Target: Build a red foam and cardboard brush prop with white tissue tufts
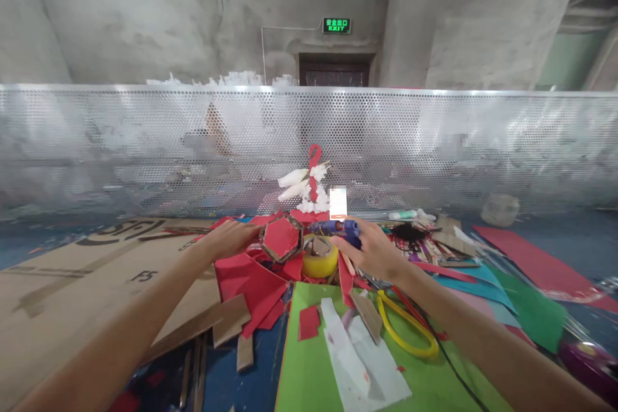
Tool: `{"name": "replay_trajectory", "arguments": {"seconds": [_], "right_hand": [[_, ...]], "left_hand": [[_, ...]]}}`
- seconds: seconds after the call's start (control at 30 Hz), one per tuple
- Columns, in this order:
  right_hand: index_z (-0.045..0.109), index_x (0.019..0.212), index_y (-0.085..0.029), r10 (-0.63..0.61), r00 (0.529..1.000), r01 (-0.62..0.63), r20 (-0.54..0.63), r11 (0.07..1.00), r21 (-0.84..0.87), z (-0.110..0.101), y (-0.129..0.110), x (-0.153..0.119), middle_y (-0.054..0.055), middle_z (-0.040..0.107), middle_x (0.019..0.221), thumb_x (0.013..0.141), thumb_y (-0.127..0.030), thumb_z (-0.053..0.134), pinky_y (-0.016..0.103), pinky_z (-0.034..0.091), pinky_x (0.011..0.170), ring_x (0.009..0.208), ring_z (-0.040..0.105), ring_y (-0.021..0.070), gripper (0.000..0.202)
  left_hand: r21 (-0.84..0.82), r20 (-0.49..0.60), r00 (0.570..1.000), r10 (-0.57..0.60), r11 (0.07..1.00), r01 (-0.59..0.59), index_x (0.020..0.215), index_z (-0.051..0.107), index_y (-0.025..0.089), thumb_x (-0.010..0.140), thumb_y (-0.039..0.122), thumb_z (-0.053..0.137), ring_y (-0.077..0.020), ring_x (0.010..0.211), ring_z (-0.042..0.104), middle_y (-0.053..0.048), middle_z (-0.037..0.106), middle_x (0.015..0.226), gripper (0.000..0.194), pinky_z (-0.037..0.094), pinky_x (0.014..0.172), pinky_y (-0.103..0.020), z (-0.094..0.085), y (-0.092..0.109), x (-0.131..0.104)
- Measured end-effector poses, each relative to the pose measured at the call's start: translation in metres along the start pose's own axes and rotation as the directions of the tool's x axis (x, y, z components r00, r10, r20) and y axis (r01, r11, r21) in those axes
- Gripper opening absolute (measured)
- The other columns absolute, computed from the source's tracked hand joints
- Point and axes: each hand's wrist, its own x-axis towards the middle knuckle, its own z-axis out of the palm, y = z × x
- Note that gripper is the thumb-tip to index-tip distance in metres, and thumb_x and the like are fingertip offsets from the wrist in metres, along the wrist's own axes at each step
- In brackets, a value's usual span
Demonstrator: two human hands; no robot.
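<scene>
My left hand (232, 237) grips the left side of a hexagonal cardboard piece (280, 237) with a red face and brown edges, tilted toward me. My right hand (369, 248) is wrapped round a blue glue gun (345, 228). Its nozzle points left at the hexagon's right edge; whether they touch I cannot tell. Just below the nozzle stands a roll of yellow tape (320, 262). Red felt-like scraps (248, 286) lie under the hexagon. A dark cord (458, 367) runs beneath my right forearm.
Cardboard (111, 277) covers the left side. A green sheet (304, 380) in front holds white paper scraps and yellow-handled scissors (410, 328). Behind stand a red-and-white swan-like craft (315, 187) and a lit phone (338, 203). A perforated metal screen (410, 141) closes the back. Coloured sheets (526, 309) lie right.
</scene>
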Motion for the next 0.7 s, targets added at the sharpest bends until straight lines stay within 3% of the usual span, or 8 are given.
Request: {"name": "replay_trajectory", "arguments": {"seconds": [0.4, 0.57, 0.7], "right_hand": [[0.067, 0.097, -0.019, 0.031, 0.999, -0.031, 0.009, 0.999, -0.044, 0.006, 0.003, -0.001, 0.008, 0.07, 0.086, 0.095, -0.049, 0.054, 0.031, 0.045, 0.073, 0.084, 0.065, 0.0239, 0.032], [0.064, 0.084, -0.019, 0.007, 0.998, -0.005, 0.056, 0.999, -0.033, 0.001, 0.0, 0.0, 0.004, 0.066, 0.076, 0.094, -0.048, 0.054, 0.03, 0.043, 0.07, 0.072, 0.06, 0.0196, 0.032], [0.061, 0.076, -0.019, 0.002, 0.991, -0.013, 0.133, 0.997, 0.079, -0.005, 0.001, 0.0, 0.0, 0.061, 0.069, 0.091, -0.049, 0.059, 0.027, 0.041, 0.062, 0.064, 0.053, 0.0156, 0.034]], "left_hand": [[0.029, -0.006, 1.0, 0.024, 0.999, -0.024, 0.117, 0.061, 0.025, 0.099, 0.025, 0.04, -0.0267, 0.09, 0.072, -0.008, 0.074, 0.102, 0.028, 0.047, 0.066, -0.03, -0.002, 0.001, -0.001], [0.019, -0.005, 1.0, 0.017, 1.0, -0.017, 0.113, 0.063, 0.024, 0.099, 0.024, 0.04, -0.0278, 0.094, 0.072, -0.008, 0.074, 0.107, 0.027, 0.047, 0.066, -0.03, 0.001, -0.001, -0.001], [0.014, 0.005, 1.0, 0.008, 1.0, -0.009, 0.116, 0.063, 0.023, 0.099, 0.023, 0.039, -0.0279, 0.095, 0.072, -0.009, 0.074, 0.109, 0.029, 0.047, 0.066, -0.03, 0.004, -0.002, -0.001]]}}
